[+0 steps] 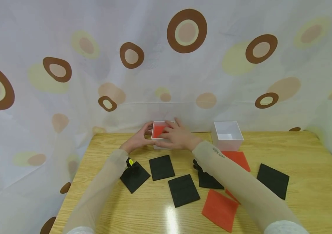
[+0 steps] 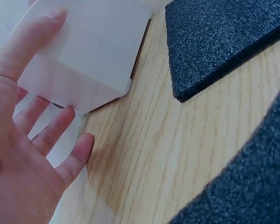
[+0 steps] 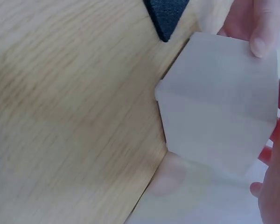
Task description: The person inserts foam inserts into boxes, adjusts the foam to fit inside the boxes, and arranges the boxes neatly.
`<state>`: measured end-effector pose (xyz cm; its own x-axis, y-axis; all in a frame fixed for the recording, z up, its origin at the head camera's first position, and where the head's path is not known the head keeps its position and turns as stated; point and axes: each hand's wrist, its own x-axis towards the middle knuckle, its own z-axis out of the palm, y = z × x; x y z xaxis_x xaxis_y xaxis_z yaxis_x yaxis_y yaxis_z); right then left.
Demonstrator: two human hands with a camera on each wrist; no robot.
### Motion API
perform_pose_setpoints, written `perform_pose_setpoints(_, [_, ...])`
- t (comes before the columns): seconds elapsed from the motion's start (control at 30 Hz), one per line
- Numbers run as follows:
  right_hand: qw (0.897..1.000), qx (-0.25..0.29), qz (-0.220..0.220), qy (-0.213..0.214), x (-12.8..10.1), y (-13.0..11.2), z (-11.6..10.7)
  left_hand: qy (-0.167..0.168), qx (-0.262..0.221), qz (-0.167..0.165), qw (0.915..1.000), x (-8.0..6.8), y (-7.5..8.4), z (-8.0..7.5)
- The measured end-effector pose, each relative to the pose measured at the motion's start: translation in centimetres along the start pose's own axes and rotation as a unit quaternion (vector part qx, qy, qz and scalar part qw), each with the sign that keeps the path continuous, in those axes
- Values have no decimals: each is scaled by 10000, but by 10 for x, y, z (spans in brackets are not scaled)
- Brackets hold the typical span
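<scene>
I see a flat red sheet (image 1: 158, 131) inside the far, leftmost white open-top box (image 2: 102, 42), between the hands: left hand (image 1: 138, 139) gripping the box, right hand (image 1: 179, 135) nearer the red; can't tell if it's pinching.

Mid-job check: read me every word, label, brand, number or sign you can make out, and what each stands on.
"Let's Slim": small but apparently legible, on the right sleeve.
Yellow tag near the left sleeve's wrist end: any marking is too small to read.
No lettering shows on the left white box or right white box.
</scene>
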<state>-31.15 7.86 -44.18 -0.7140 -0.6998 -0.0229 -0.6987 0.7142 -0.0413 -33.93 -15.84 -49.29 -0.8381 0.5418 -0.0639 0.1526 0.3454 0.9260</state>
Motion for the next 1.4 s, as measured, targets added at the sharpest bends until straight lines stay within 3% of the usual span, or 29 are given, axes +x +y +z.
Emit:
perform_pose_setpoints(0.1, [9997,95,-22,205,-1,2,2,13,-7,-20,10000,0,1,1])
perform_pose_setpoints(0.23, [9934,459,-69,1052,-5,10,0,63,20,-118,9999,-1,4,3])
perform_pose_setpoints(0.33, [9863,815,51,1431,-7,16,0,104,30,-184,9998,-2,5,3])
perform_pose_setpoints(0.43, [9854,1017,207,1348,-9,19,-1,138,11,-188,9997,-2,4,4])
perform_pose_setpoints(0.6, [9898,858,203,1116,-12,22,0,108,58,-155,9998,-2,4,4])
perform_pose_setpoints(0.83, [9843,1277,334,1175,-14,24,0,116,34,-194,9997,-1,3,4])
perform_pose_setpoints(1.13, [9914,993,398,760,-13,24,0,96,16,-146,9998,0,0,3])
perform_pose_setpoints(1.27, [9886,1167,181,932,-17,28,2,86,-14,-170,9998,0,0,3])
perform_pose_setpoints(1.4, [9816,1256,-256,1416,-23,34,5,95,-21,-184,9998,-1,2,3])
